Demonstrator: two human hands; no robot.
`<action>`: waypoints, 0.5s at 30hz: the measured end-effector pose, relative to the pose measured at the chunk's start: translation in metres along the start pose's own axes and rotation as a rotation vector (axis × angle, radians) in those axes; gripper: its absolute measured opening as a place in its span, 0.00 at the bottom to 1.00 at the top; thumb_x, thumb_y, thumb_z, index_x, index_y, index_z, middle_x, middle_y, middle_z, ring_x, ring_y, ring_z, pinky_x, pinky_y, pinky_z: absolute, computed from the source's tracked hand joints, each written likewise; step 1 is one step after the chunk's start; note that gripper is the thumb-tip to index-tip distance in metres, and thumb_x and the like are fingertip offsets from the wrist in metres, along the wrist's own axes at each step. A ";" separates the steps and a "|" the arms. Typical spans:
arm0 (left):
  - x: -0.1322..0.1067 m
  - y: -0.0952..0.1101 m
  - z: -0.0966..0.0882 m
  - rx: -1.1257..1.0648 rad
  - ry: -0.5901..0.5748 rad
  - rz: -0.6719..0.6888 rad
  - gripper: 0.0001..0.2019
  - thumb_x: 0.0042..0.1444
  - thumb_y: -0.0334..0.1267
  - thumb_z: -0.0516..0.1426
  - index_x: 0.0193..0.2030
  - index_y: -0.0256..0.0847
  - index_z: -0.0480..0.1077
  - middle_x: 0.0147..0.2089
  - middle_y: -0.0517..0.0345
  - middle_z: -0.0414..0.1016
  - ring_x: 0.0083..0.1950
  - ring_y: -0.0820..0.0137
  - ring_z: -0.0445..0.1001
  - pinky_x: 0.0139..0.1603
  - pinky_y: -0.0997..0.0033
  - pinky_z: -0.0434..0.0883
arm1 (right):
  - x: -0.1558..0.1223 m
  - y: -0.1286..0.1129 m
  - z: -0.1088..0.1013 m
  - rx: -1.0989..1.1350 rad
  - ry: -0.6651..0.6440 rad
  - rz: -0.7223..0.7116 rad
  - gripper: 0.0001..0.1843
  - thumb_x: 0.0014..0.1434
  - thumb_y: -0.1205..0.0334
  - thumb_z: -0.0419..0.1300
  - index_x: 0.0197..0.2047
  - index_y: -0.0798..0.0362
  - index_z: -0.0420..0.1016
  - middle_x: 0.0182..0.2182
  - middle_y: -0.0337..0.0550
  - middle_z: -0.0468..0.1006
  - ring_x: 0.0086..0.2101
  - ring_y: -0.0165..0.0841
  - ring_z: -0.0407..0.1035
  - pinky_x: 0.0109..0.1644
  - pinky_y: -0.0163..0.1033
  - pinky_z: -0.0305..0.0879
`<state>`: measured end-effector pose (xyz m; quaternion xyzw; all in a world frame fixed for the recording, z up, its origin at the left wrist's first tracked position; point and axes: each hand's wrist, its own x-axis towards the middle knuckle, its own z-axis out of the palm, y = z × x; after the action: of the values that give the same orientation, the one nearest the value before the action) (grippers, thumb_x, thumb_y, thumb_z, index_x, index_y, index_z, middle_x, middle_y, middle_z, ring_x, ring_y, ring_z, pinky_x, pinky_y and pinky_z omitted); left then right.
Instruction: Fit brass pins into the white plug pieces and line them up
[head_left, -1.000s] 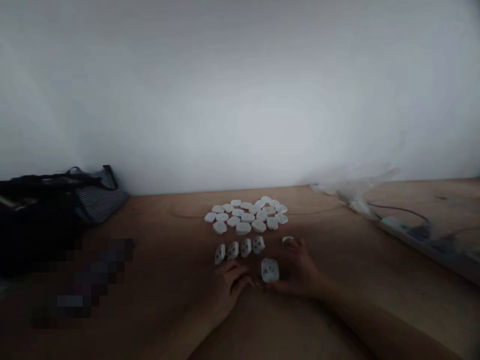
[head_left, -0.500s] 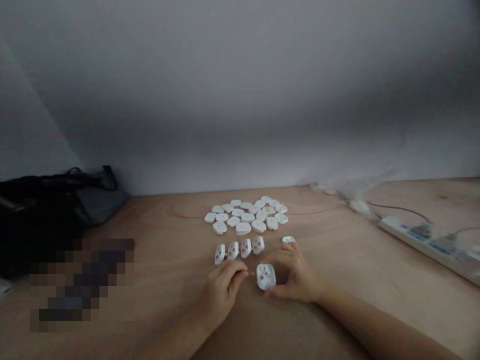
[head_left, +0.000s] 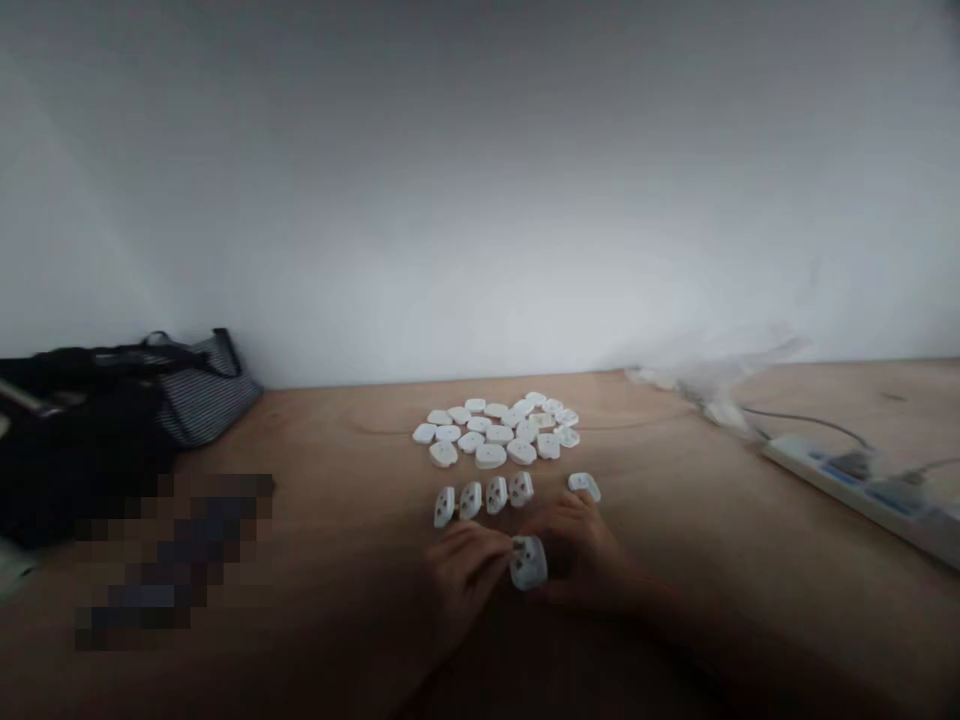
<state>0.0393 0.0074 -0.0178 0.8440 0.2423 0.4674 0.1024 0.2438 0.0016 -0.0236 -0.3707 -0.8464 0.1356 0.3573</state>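
Note:
My right hand [head_left: 589, 550] is closed around the edge of an open white plug housing [head_left: 529, 564], its hollow inside facing me. The fingers of my left hand [head_left: 469, 565] are pinched at the housing's upper left edge, on a small metal plug pin [head_left: 518, 548] that shows only in part. Just beyond my hands stands a row of several similar plug housings [head_left: 496, 495], tilted on edge, with brass bits showing between some of them. Past my right fingertips lies a single white plug cover [head_left: 584, 486].
A cluster of several white plug parts [head_left: 491, 456] lies farther back on the wooden table [head_left: 337, 520]. On the right are a power strip [head_left: 832, 485] with cords and a clear plastic bag [head_left: 712, 390]. A black bag [head_left: 97, 430] and a blurred-out dark object [head_left: 176, 560] are at left.
My left hand has moved right, bringing the plug pin from beside the housing to its upper left edge. The view has shifted slightly and the hands look darker.

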 end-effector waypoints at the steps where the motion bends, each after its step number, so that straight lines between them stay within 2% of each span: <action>1: 0.000 0.000 0.000 0.004 -0.008 0.006 0.04 0.55 0.27 0.57 0.36 0.39 0.72 0.32 0.57 0.77 0.33 0.70 0.73 0.36 0.73 0.71 | 0.000 0.000 0.000 0.005 0.004 -0.003 0.26 0.41 0.44 0.67 0.41 0.49 0.74 0.36 0.41 0.78 0.39 0.40 0.67 0.46 0.45 0.55; 6: -0.001 0.000 0.001 0.014 -0.024 -0.008 0.05 0.55 0.28 0.58 0.36 0.39 0.72 0.32 0.57 0.77 0.34 0.70 0.74 0.35 0.73 0.72 | 0.000 -0.002 0.002 0.012 -0.005 -0.021 0.25 0.41 0.45 0.67 0.42 0.48 0.74 0.36 0.42 0.78 0.38 0.39 0.67 0.45 0.45 0.54; 11: -0.004 -0.002 0.000 0.033 -0.011 -0.082 0.04 0.54 0.32 0.59 0.37 0.40 0.72 0.31 0.57 0.76 0.33 0.70 0.74 0.34 0.73 0.72 | 0.001 -0.004 0.003 0.005 -0.002 -0.023 0.26 0.40 0.46 0.67 0.43 0.47 0.73 0.35 0.39 0.78 0.38 0.39 0.67 0.46 0.46 0.53; 15: -0.003 -0.002 -0.001 0.002 -0.026 -0.022 0.04 0.56 0.32 0.58 0.37 0.41 0.74 0.31 0.57 0.77 0.33 0.70 0.74 0.35 0.72 0.72 | 0.001 -0.007 0.002 -0.009 -0.026 -0.022 0.26 0.43 0.44 0.66 0.43 0.46 0.73 0.36 0.39 0.78 0.39 0.38 0.67 0.48 0.45 0.52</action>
<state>0.0368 0.0078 -0.0207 0.8475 0.2505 0.4549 0.1098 0.2377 -0.0022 -0.0211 -0.3612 -0.8557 0.1327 0.3460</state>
